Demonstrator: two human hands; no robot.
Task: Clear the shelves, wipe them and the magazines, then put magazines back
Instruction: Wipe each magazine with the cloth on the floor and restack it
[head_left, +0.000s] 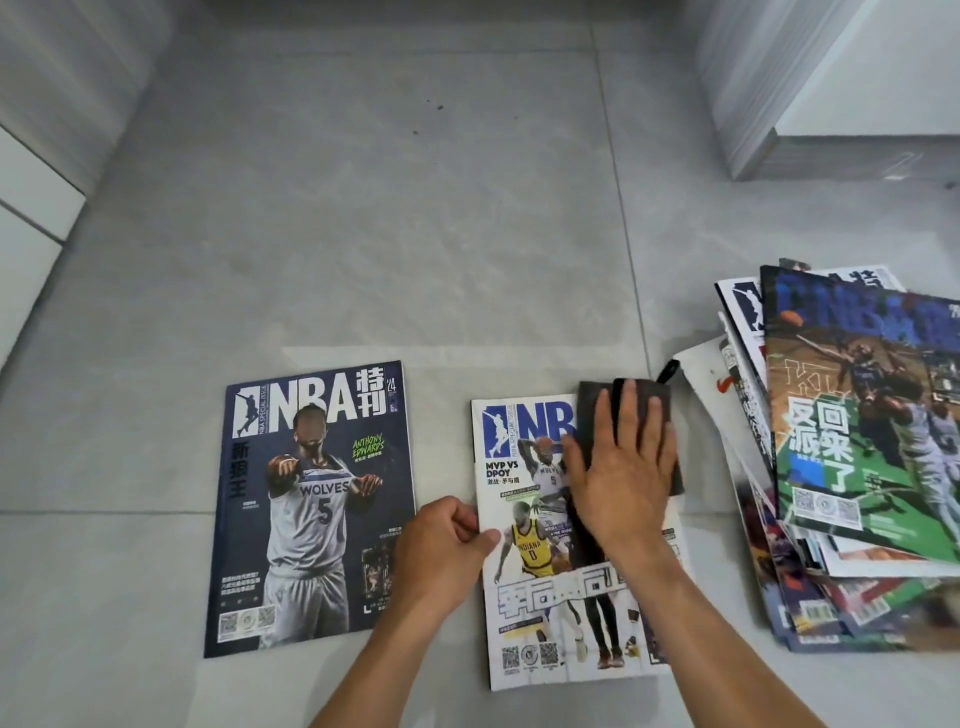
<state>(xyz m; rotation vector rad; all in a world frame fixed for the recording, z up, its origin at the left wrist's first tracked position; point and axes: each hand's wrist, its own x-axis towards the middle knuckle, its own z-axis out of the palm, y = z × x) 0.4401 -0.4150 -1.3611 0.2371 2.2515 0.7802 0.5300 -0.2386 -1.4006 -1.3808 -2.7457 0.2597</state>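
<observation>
While the flat right hand (623, 462) presses a dark grey cloth (597, 415) onto the white-covered glossy magazine (540, 587) beneath, the left hand (441, 556) pinches its left edge.

floor (363, 234): grey tiles, a few small dark specks far off | dark blue magazine (311, 509): lay flat on the left | white magazine (545, 597): lay flat beside it, apart | messy pile of magazines (841, 467): sat on the right | white cabinet (831, 78): stood at the far right
</observation>
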